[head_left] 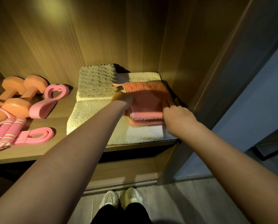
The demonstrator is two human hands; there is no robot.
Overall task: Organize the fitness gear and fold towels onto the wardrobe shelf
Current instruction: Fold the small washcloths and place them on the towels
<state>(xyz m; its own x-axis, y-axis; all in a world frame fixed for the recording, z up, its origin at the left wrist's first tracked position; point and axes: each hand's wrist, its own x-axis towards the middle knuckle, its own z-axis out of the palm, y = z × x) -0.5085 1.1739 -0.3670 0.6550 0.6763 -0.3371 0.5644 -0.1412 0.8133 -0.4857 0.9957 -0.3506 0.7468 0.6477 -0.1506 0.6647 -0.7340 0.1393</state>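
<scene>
— What's nearest?

— A pair of pale shoes point(120, 199) on the grey floor point(183, 204), toes toward the wardrobe. Above them is the front edge of the wooden shelf point(38, 153).

— And on the shelf?

— At the front left lies a pink jump rope point(7, 133) with striped handles, its cord running off the left of the view. A flat band point(38, 136), also pink, lies just beside it on the right. On the right half, a big white towel point(89, 117) lies folded and reaches the shelf's front edge.

— Where are the hands?

— Both are on a folded pink towel point(144, 97) that sits on the right part of the white towel. The left forearm point(80, 139) crosses the white towel and hides some of it. The left hand point(123, 97) rests at the pink towel's left edge. Its fingers are hidden behind the wrist, so I cannot tell whether they pinch the cloth or only press it. The right hand point(175, 113) lies at the right edge, its fingers point(167, 103) fairly straight and touching the towel, gripping nothing.

— Anything in the way?

— The wardrobe's side wall point(180, 46) stands just beside the right hand.

— Farther back?

— On the left, a looped band point(49, 102) shaped like a figure eight lies touching two orange dumbbells point(15, 84). A folded grey towel point(97, 81) sits on the back left part of the white towel, near the back wall point(86, 38).
</scene>
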